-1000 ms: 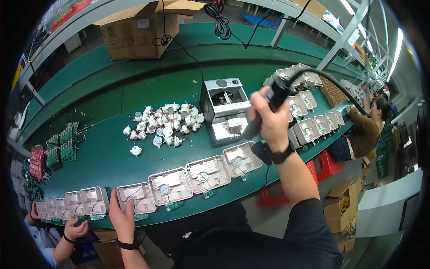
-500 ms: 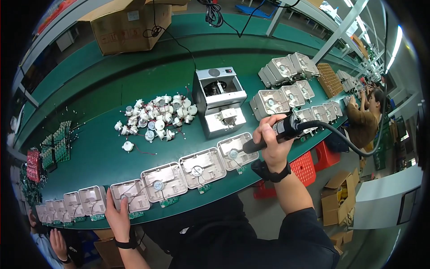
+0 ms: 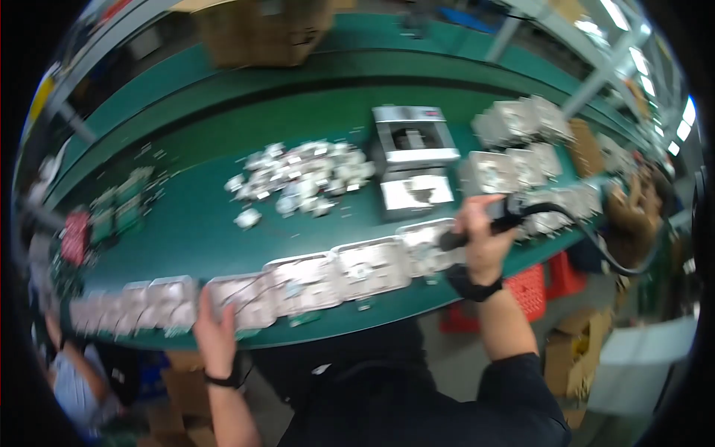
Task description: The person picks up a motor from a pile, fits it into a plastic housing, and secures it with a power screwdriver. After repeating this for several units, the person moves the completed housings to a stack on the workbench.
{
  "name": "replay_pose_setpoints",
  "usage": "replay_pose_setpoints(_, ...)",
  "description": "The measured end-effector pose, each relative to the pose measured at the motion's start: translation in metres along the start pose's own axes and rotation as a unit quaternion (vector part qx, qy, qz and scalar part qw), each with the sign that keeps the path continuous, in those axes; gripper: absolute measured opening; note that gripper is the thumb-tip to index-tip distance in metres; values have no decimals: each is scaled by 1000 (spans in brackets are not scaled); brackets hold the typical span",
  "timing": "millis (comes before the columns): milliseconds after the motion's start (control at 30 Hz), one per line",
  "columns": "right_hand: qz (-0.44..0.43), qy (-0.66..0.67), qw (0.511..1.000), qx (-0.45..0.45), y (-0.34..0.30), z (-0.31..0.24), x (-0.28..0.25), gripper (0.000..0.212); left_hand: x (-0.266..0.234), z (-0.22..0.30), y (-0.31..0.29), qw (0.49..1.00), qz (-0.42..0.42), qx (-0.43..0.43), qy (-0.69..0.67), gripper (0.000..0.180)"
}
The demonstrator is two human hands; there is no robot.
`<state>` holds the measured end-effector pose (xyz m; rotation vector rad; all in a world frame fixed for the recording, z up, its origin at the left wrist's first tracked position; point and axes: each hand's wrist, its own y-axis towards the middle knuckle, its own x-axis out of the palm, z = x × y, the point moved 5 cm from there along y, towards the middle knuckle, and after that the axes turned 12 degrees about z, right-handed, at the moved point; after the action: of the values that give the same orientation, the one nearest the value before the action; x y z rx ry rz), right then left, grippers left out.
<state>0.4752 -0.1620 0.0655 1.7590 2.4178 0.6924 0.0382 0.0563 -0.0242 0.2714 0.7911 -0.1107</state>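
A row of light grey plastic housings runs along the front edge of the bench. At the left of the middle, my left hand (image 3: 216,334) has its fingers stretched and thumb apart, lying at the left wall of one open housing (image 3: 252,316). Whether it presses on that wall is blurred. My right hand (image 3: 485,249) is wrapped round a black corded electric screwdriver (image 3: 508,214), held nearly level. Its front end points left, over the rightmost housing of the front row (image 3: 417,240). Round parts with wires sit inside the housings, and small green circuit boards (image 3: 305,319) hang at their near edges.
Behind the row lies a pile of white round parts (image 3: 305,175). A grey metal machine (image 3: 413,156) stands right of it. More housings are stacked at the right (image 3: 514,123), near a co-worker (image 3: 637,208). Circuit boards (image 3: 119,205) lie left; red stools (image 3: 527,290) stand below.
The whole view has shifted and blurred, with the bench sitting further right in it. Both hands keep about the same places at the housings, the screwdriver still in my right hand.
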Motion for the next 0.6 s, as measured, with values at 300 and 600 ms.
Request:
replay_pose_setpoints(300,-32,32,999,-5,6,-2,-15,9,11,20,5,999,-26,-8,36,60)
replay_pose_setpoints(600,-70,58,996,-15,29,-41,17,9,10,13,9,999,-8,-17,-37,62)
